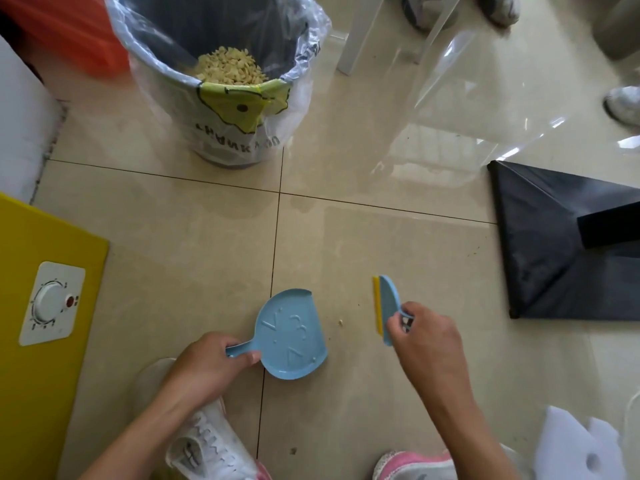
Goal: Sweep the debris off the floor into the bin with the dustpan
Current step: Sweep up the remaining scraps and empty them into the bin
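Dustpan handle inside left hand

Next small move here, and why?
Probably draw the brush in the right hand leftward, pushing the crumb into the dustpan held by the left hand. The crumb lies on the floor between them; the pan looks empty.

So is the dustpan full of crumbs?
No, the dustpan in the left hand looks bare inside; one crumb lies on the floor beside it.
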`<action>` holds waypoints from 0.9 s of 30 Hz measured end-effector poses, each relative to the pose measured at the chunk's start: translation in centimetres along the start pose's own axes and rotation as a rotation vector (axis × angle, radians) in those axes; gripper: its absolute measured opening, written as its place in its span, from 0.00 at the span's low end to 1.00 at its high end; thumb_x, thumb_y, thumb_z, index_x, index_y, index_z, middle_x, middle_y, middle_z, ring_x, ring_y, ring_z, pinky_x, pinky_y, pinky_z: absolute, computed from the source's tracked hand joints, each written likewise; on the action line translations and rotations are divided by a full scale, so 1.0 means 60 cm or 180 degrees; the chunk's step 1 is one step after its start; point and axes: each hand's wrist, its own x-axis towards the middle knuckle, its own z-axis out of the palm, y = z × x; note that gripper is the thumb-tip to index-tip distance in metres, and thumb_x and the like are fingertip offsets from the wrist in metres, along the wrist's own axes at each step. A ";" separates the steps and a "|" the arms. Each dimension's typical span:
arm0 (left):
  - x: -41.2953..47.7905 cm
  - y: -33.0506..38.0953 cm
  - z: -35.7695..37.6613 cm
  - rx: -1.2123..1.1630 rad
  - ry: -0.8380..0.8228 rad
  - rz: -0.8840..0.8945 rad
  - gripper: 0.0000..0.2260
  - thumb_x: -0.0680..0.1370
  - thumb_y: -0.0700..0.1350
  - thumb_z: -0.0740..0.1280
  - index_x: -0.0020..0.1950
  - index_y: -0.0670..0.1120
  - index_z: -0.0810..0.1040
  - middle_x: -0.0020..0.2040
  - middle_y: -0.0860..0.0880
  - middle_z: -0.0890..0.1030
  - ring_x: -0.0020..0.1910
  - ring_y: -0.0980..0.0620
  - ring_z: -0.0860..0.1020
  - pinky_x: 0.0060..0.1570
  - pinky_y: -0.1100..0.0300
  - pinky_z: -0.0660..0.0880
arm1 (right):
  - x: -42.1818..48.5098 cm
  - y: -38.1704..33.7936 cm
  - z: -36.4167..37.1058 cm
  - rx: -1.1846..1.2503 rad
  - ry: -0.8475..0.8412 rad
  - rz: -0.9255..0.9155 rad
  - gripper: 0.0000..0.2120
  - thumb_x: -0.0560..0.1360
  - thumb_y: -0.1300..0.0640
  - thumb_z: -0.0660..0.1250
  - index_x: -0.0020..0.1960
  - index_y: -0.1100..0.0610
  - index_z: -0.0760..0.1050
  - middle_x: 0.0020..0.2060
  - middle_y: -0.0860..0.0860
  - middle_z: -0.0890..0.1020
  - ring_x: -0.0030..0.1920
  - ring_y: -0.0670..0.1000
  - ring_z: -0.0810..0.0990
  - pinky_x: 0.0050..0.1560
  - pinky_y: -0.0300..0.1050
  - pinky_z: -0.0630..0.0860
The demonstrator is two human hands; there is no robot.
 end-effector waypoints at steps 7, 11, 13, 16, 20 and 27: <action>-0.004 0.016 0.007 0.0195 0.0162 0.0013 0.11 0.77 0.59 0.70 0.47 0.53 0.86 0.31 0.57 0.76 0.32 0.57 0.74 0.33 0.60 0.67 | -0.050 -0.056 0.081 -0.0077 -0.0739 -0.0824 0.10 0.74 0.52 0.64 0.36 0.54 0.72 0.29 0.57 0.80 0.31 0.62 0.78 0.31 0.49 0.65; -0.001 0.018 0.001 0.0330 0.0143 -0.0081 0.17 0.74 0.60 0.71 0.42 0.47 0.85 0.29 0.54 0.74 0.30 0.52 0.72 0.33 0.58 0.65 | -0.089 -0.105 0.061 0.0435 -0.0979 -0.1286 0.13 0.75 0.49 0.60 0.37 0.55 0.66 0.26 0.51 0.70 0.27 0.54 0.71 0.31 0.52 0.71; 0.002 0.014 -0.006 0.0316 0.0129 -0.0108 0.19 0.73 0.60 0.71 0.42 0.44 0.84 0.28 0.53 0.71 0.30 0.52 0.70 0.33 0.58 0.64 | -0.085 -0.096 0.045 0.0671 -0.0775 -0.1194 0.11 0.74 0.49 0.61 0.39 0.55 0.73 0.25 0.50 0.72 0.27 0.53 0.73 0.31 0.51 0.72; -0.003 0.008 -0.019 0.0329 0.0074 -0.0038 0.18 0.72 0.62 0.71 0.43 0.46 0.85 0.29 0.55 0.72 0.29 0.54 0.70 0.33 0.58 0.64 | -0.054 -0.052 0.029 0.0543 -0.0270 -0.0792 0.08 0.72 0.52 0.67 0.43 0.56 0.81 0.29 0.54 0.83 0.31 0.54 0.82 0.33 0.50 0.77; -0.007 -0.001 -0.023 0.0443 0.0051 -0.0006 0.18 0.73 0.62 0.71 0.39 0.47 0.83 0.29 0.54 0.69 0.28 0.54 0.68 0.33 0.57 0.62 | -0.030 -0.009 0.037 -0.0004 -0.0259 -0.0198 0.07 0.73 0.55 0.67 0.40 0.58 0.78 0.29 0.57 0.81 0.34 0.61 0.80 0.33 0.52 0.73; -0.012 -0.001 -0.015 0.0502 0.0021 -0.0032 0.19 0.72 0.62 0.71 0.31 0.50 0.73 0.26 0.53 0.63 0.27 0.52 0.63 0.33 0.56 0.59 | -0.108 -0.097 0.079 0.0811 -0.1377 -0.0653 0.11 0.76 0.53 0.63 0.37 0.57 0.71 0.26 0.52 0.71 0.27 0.51 0.69 0.32 0.50 0.70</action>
